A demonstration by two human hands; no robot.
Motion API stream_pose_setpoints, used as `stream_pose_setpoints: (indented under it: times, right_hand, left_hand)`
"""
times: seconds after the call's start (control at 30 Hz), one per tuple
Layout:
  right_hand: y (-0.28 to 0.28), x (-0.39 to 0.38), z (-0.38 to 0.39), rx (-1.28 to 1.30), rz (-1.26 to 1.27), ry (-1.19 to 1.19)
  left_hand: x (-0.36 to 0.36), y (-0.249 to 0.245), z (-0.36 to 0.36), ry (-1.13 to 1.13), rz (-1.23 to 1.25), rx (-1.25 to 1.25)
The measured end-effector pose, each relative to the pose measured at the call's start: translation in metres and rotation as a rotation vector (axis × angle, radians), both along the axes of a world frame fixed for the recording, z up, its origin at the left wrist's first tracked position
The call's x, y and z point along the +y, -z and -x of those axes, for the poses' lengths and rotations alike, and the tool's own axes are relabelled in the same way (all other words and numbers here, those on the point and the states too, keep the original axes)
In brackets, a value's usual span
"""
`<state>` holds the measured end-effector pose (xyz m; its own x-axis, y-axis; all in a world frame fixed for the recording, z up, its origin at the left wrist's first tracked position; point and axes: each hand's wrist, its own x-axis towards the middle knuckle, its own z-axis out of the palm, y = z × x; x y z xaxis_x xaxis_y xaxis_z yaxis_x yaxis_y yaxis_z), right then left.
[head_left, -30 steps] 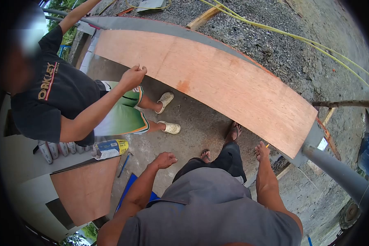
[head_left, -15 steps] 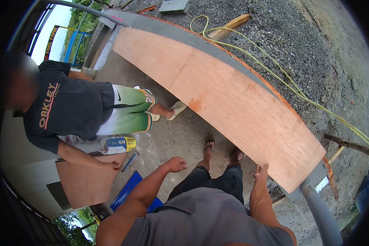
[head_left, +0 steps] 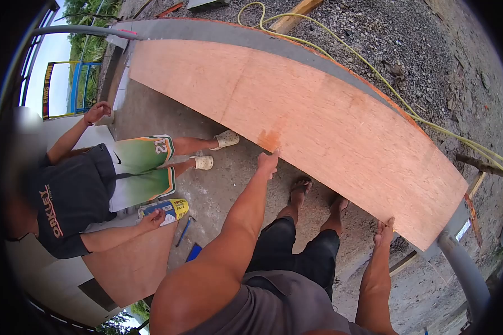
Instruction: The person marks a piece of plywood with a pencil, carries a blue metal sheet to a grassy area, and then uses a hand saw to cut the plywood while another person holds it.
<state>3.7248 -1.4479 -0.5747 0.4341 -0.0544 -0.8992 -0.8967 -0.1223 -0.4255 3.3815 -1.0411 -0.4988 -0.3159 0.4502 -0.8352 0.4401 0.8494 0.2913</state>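
Note:
A long, pale reddish plywood sheet (head_left: pixel 324 128) lies across the top of a low grey concrete ledge, with an orange-brown stain near its near edge. My left hand (head_left: pixel 268 163) is closed on that near edge, beside the stain, with a finger reaching onto the top face. Farther right, my right hand (head_left: pixel 383 231) grips the same edge close to the sheet's right end, thumb on top. The fingers under the sheet are hidden.
A co-worker in green-and-white shorts (head_left: pixel 140 167) stands at the left, hands apart from the sheet. Nearby are a blue-and-yellow bag (head_left: pixel 176 207), a hammer (head_left: pixel 185 231) and another plywood piece (head_left: pixel 137 262). A yellow hose (head_left: pixel 369 67) crosses the gravel; grey pipes (head_left: pixel 466 273) rise at both ends.
My left hand has moved up and right from the air onto the sheet's edge. My right hand stays on the edge. The co-worker has stepped back and raised one hand.

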Motion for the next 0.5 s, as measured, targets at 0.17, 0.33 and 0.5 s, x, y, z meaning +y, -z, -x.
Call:
stream_pose_setpoints:
  times: [0.17, 0.33, 0.5]
  right_hand:
    - [-0.007, 0.007, 0.004, -0.046, 0.055, 0.013]
    - [-0.008, -0.005, 0.012, -0.084, 0.033, -0.006]
    - [0.002, -0.055, 0.040, -0.047, 0.052, 0.007]
  left_hand:
    - [0.006, 0.054, 0.012, -0.293, -0.251, -0.184]
    - [0.004, 0.040, 0.003, -0.236, -0.238, -0.111]
    - [-0.030, 0.040, 0.036, -0.123, -0.269, -0.133]
